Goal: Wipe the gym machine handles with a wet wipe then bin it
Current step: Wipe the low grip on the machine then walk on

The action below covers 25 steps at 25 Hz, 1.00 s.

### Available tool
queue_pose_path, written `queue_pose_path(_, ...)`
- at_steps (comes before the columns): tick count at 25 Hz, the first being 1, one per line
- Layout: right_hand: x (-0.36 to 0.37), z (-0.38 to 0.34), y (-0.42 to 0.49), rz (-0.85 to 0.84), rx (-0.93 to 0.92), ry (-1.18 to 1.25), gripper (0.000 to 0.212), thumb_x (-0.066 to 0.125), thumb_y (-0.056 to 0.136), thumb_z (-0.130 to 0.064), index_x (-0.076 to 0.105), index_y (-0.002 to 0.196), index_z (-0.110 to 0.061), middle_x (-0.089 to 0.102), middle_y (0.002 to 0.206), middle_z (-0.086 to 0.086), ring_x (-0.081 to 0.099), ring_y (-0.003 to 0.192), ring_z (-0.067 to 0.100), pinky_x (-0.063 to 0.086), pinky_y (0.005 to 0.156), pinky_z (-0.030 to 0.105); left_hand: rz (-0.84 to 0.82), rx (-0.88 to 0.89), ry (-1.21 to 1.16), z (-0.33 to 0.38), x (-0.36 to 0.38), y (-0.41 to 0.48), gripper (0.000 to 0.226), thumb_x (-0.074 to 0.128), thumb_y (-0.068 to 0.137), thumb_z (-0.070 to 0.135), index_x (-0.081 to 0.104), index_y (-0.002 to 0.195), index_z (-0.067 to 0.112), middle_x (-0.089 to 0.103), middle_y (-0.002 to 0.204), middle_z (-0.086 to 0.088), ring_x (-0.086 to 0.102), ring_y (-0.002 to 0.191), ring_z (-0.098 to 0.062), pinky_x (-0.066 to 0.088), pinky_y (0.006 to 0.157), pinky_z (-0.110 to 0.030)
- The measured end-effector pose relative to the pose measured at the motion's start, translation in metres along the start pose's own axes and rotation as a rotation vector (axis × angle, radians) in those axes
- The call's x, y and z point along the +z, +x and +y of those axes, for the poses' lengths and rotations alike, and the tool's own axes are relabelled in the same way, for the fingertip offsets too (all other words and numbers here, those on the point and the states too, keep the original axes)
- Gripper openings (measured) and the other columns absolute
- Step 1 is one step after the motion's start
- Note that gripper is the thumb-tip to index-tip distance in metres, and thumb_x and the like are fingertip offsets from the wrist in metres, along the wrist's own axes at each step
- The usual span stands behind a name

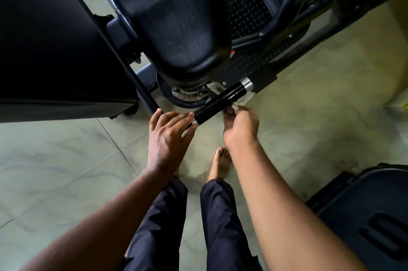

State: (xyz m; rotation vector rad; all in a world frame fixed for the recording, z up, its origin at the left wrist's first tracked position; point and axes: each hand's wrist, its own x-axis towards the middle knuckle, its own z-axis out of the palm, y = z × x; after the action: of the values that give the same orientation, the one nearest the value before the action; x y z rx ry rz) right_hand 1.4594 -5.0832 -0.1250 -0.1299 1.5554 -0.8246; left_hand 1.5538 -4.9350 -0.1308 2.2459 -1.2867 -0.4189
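Note:
A glossy black handle (217, 101) with a silver collar sticks out of the gym machine toward me, in the middle of the view. My right hand (240, 126) pinches a crumpled white wet wipe (242, 100) against the handle's underside, near the collar end. My left hand (169, 136) lies over the handle's near end, its fingers nearly straight across the tip. The tip itself is hidden under those fingers.
The machine's black padded seat (174, 18) hangs just above the handle, with a dark upright frame bar (123, 54) and a big black panel to the left. A dark bin-like object (371, 215) sits at lower right. My bare feet stand on pale marble tiles (66, 160).

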Motion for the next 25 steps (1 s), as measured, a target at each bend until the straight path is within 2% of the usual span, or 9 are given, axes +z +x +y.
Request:
queue_pose_path(2, 0.007, -0.005, 0.01, -0.02, 0.131, 0.141, 0.029, 0.039, 0.094, 0.004, 0.059, 0.108, -0.012, 0.062, 0.097, 0.01, 0.059, 0.082, 0.02, 0.052, 0.072, 0.027, -0.003, 0.014, 0.01, -0.001, -0.001, 0.0, 0.023, 0.063, 0.094, 0.03, 0.072, 0.113, 0.019, 0.072, 0.114, 0.003, 0.06, 0.11, -0.02, 0.031, 0.11, -0.05)
queue_pose_path(4, 0.005, 0.003, 0.006, -0.051, 0.136, 0.063, 0.028, 0.037, 0.092, 0.003, 0.058, 0.096, -0.015, 0.058, 0.092, 0.009, 0.055, 0.08, 0.018, 0.047, 0.071, 0.026, 0.005, 0.023, 0.018, -0.003, -0.001, 0.0, 0.023, 0.063, 0.095, 0.03, 0.072, 0.114, 0.02, 0.072, 0.114, 0.004, 0.059, 0.11, -0.018, 0.03, 0.111, -0.049)
queue_pose_path(7, -0.004, 0.018, -0.008, -0.165, 0.211, -0.069, 0.031, 0.032, 0.092, 0.009, 0.052, 0.081, -0.013, 0.054, 0.079, 0.009, 0.053, 0.071, 0.018, 0.051, 0.065, 0.025, 0.021, 0.011, 0.011, -0.001, 0.0, -0.001, 0.022, 0.065, 0.095, 0.027, 0.072, 0.114, 0.02, 0.072, 0.114, 0.004, 0.058, 0.11, -0.017, 0.03, 0.111, -0.048)
queue_pose_path(11, -0.001, 0.016, 0.001, -0.141, 0.232, 0.003, 0.03, 0.032, 0.096, 0.003, 0.057, 0.089, -0.013, 0.058, 0.084, 0.008, 0.055, 0.071, 0.016, 0.047, 0.081, 0.028, 0.012, 0.006, 0.011, 0.0, 0.002, -0.002, 0.022, 0.064, 0.095, 0.027, 0.071, 0.114, 0.02, 0.071, 0.116, 0.005, 0.058, 0.111, -0.017, 0.029, 0.112, -0.048)
queue_pose_path(16, -0.005, 0.029, -0.011, -0.211, 0.257, -0.043, 0.036, 0.029, 0.095, 0.008, 0.058, 0.088, -0.013, 0.06, 0.078, 0.009, 0.058, 0.068, 0.016, 0.053, 0.068, 0.023, 0.0, 0.019, 0.02, -0.004, 0.001, -0.003, 0.023, 0.063, 0.095, 0.028, 0.07, 0.116, 0.02, 0.071, 0.117, 0.005, 0.058, 0.111, -0.018, 0.029, 0.112, -0.047)
queue_pose_path(19, -0.015, 0.044, -0.027, -0.312, 0.238, -0.2, 0.033, 0.037, 0.094, 0.011, 0.062, 0.087, -0.01, 0.068, 0.071, 0.001, 0.063, 0.066, 0.01, 0.054, 0.08, 0.027, 0.0, 0.02, 0.025, -0.004, 0.001, -0.003, 0.025, 0.062, 0.096, 0.028, 0.07, 0.117, 0.019, 0.071, 0.116, 0.004, 0.059, 0.111, -0.018, 0.029, 0.113, -0.047)
queue_pose_path(21, -0.031, 0.055, -0.038, -0.391, 0.062, -0.545, 0.022, 0.049, 0.093, 0.006, 0.067, 0.085, -0.005, 0.072, 0.079, 0.005, 0.065, 0.074, 0.012, 0.054, 0.084, 0.03, -0.005, 0.008, 0.018, -0.002, 0.002, -0.003, 0.025, 0.061, 0.096, 0.028, 0.07, 0.118, 0.019, 0.071, 0.117, 0.004, 0.059, 0.111, -0.018, 0.028, 0.113, -0.047)
queue_pose_path(23, -0.049, 0.052, -0.039, -0.402, -0.451, -1.019, 0.01, 0.062, 0.091, -0.004, 0.071, 0.088, -0.007, 0.071, 0.084, 0.003, 0.064, 0.077, 0.01, 0.051, 0.073, 0.025, 0.007, 0.007, 0.02, -0.001, 0.002, -0.003, 0.024, 0.061, 0.096, 0.029, 0.071, 0.116, 0.019, 0.071, 0.116, 0.005, 0.06, 0.11, -0.017, 0.029, 0.113, -0.046)
queue_pose_path(25, -0.055, 0.038, -0.034, -0.415, -1.005, -1.162, 0.013, 0.063, 0.093, -0.009, 0.07, 0.104, -0.006, 0.069, 0.102, 0.004, 0.063, 0.093, 0.012, 0.051, 0.08, 0.02, 0.015, 0.014, 0.025, -0.001, 0.001, -0.002, 0.021, 0.063, 0.095, 0.028, 0.072, 0.112, 0.019, 0.072, 0.113, 0.005, 0.06, 0.108, -0.017, 0.029, 0.112, -0.047)
